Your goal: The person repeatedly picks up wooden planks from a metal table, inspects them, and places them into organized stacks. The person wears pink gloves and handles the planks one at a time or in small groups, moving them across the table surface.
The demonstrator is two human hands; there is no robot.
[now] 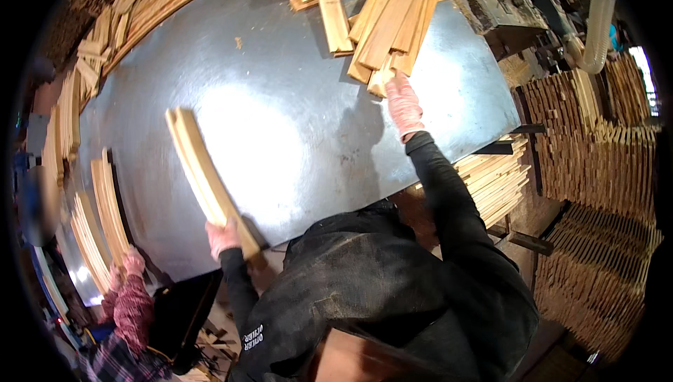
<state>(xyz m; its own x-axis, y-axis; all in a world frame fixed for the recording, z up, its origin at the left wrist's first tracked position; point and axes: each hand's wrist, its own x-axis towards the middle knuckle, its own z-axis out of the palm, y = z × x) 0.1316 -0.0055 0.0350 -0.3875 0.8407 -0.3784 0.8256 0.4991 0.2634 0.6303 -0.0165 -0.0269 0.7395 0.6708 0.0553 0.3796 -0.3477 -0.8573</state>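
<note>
My left hand (223,236), in a pinkish work glove, is closed around the near end of a few long pale wooden slats (200,168). They lie side by side and slant away across the grey metal table (301,144). My right arm reaches forward to a loose pile of wooden slats (392,21) at the table's far side. There my gloved right hand (404,105) has its fingers closed on the near end of a slat (381,82). That slat lies partly under others, and my fingertips are partly hidden.
At the left, a co-worker's gloved hands (133,263) are at bundles of slats (109,203). More wood (158,14) lines the table's far left edge. Tall stacks of wooden pieces (575,137) stand at the right, below machinery with a hose (599,28). Slats (494,179) are stacked beside the table.
</note>
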